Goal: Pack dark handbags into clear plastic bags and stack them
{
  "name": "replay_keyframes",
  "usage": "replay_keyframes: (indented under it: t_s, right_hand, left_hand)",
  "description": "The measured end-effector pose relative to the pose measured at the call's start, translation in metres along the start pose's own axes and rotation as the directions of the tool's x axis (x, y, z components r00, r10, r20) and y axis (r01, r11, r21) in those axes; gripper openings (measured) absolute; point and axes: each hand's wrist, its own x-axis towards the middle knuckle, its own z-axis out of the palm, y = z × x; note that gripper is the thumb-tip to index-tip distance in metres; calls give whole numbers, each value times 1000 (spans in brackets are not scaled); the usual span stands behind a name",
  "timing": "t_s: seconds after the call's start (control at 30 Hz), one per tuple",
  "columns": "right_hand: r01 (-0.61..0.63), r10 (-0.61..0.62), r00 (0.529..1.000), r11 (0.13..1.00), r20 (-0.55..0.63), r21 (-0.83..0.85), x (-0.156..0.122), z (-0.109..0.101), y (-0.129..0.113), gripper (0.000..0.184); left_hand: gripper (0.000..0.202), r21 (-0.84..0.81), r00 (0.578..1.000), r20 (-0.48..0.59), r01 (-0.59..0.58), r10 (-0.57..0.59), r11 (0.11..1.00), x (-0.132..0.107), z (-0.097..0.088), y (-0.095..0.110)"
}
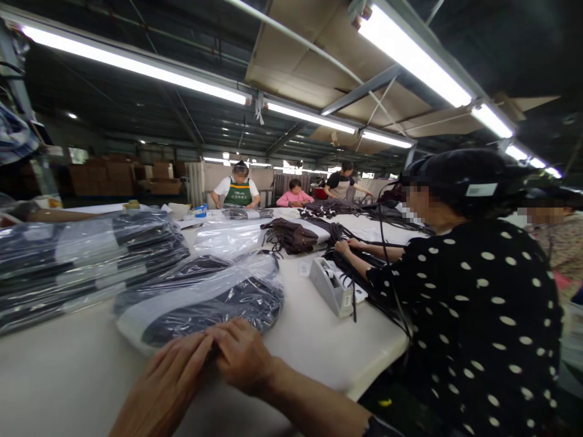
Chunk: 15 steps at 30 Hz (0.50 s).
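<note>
A clear plastic bag (pixel 255 267) with dark folded cloth and a white strip inside lies on the white table (pixel 68 370) in front of me. My left hand (pixel 175 367) and my right hand (pixel 241 355) meet at the bag's near edge, fingers bent and closed on it. The knuckles hide the fingertips and the exact bit of plastic being gripped. Something small and dark shows between the two hands.
Bagged dark garments (pixel 91 261) are stacked on the left. A grey tape dispenser (pixel 334 288) stands right of the bag. Behind lie clear sleeves (pixel 223 235) and a dark folded garment (pixel 296 235). A co-worker in a dotted top (pixel 478 315) handles dark cloth close on my right.
</note>
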Motion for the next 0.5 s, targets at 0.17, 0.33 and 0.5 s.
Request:
replay_keyframes:
  t_s: [0.17, 0.33, 0.5]
  right_hand:
    - [-10, 12, 999, 999, -48, 42, -11, 5, -4, 37]
    - [-82, 88, 992, 994, -88, 67, -12, 4, -6, 45]
    - [-80, 84, 994, 995, -69, 58, -12, -1, -7, 38]
  left_hand:
    - [38, -142, 983, -84, 151, -164, 978, -17, 16, 14]
    - [34, -264, 970, -100, 189, -222, 946, -16, 17, 12]
    - [32, -268, 981, -113, 121, -155, 956, -20, 24, 15]
